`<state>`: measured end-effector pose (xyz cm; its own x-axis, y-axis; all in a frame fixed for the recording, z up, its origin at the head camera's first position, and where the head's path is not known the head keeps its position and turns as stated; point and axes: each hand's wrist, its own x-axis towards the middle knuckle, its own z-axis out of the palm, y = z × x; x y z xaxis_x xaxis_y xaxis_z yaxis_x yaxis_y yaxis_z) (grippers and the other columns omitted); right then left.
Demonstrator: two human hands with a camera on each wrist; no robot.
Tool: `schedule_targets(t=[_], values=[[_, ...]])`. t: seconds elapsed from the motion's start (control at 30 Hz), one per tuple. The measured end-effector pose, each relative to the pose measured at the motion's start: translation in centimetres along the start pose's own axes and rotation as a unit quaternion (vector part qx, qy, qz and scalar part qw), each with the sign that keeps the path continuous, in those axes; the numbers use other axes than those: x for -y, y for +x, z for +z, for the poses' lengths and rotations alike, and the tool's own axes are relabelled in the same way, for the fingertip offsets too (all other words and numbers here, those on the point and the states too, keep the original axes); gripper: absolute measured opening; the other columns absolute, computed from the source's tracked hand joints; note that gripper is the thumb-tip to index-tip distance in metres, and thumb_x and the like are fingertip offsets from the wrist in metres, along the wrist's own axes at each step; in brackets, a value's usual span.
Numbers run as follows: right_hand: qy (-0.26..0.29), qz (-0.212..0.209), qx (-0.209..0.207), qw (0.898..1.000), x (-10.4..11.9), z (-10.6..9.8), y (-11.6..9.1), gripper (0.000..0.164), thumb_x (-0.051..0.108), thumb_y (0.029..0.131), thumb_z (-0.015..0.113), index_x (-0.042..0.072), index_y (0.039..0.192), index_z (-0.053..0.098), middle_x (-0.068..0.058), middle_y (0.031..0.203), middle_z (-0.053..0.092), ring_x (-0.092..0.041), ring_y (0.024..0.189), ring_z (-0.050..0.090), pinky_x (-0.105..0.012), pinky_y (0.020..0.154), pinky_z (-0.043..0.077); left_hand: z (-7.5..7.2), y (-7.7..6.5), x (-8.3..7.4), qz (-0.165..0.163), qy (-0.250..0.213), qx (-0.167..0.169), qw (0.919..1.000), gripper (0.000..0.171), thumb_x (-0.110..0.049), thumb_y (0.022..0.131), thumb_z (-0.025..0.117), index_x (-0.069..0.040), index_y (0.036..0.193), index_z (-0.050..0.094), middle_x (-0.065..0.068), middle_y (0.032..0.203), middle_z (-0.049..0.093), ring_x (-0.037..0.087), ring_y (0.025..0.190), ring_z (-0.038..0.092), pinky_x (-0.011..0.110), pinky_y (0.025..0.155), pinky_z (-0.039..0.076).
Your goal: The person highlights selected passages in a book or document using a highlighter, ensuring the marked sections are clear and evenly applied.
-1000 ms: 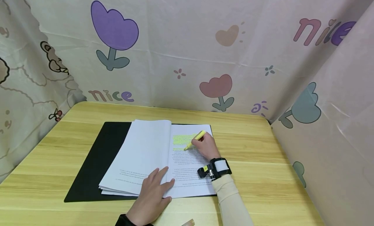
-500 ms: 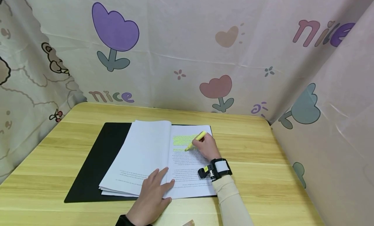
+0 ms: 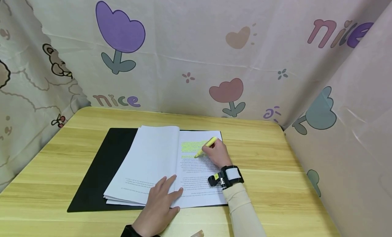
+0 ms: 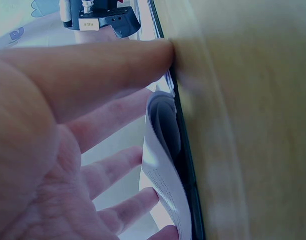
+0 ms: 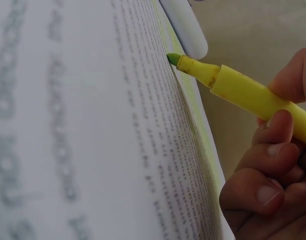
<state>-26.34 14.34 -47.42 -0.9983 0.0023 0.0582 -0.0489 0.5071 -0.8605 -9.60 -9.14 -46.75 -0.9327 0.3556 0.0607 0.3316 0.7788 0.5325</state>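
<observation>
My right hand [image 3: 218,153] pinches a yellow highlighter [image 3: 206,147] between thumb and curled fingers. In the right wrist view its green chisel tip [image 5: 174,58] is right at a line of print. Yellow bands [image 3: 191,146] cover several lines near the top of the right-hand printed page [image 3: 199,182]. My left hand [image 3: 159,203] rests with fingers spread over the lower fold of the open stack of sheets. In the left wrist view its fingers [image 4: 117,170] lie against the curled-over pages [image 4: 165,170]. The turned-back left page [image 3: 153,158] is mostly blank, with a few lines of print at its lower end.
Under the sheets lies a black folder [image 3: 101,175], its cover showing at the left. All of it sits on a light wood table [image 3: 254,203]. A printed curtain [image 3: 183,43] hangs behind the table and along both sides.
The highlighter tip and my right hand have shifted slightly to the right along the line of text. My left hand stays in place on the pages.
</observation>
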Motion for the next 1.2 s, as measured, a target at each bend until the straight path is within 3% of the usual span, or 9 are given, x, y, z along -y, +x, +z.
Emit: schedule_targets(t=[0.87, 1.2], values=[[0.012, 0.002, -0.003, 1.0, -0.28, -0.56, 0.02, 0.013, 0.016, 0.086, 0.068, 0.007, 0.092, 0.063, -0.007, 0.084, 0.06, -0.02, 0.073, 0.052, -0.032, 0.067, 0.044, 0.2, 0.1, 0.03, 0.001, 0.005, -0.006, 1.0, 0.043, -0.015, 0.083, 0.084, -0.007, 0.124, 0.076, 0.021, 0.157, 0.043, 0.05, 0.145, 0.03, 0.071, 0.106, 0.03], [0.014, 0.02, -0.008, 1.0, -0.68, -0.68, 0.17, 0.016, 0.02, 0.087, 0.07, 0.007, 0.093, 0.062, -0.007, 0.085, 0.057, -0.021, 0.071, 0.052, -0.031, 0.065, 0.042, 0.17, 0.08, 0.03, 0.002, 0.006, -0.006, 1.0, 0.043, -0.014, 0.083, 0.084, -0.006, 0.124, 0.076, 0.021, 0.157, 0.043, 0.05, 0.145, 0.031, 0.072, 0.105, 0.031]])
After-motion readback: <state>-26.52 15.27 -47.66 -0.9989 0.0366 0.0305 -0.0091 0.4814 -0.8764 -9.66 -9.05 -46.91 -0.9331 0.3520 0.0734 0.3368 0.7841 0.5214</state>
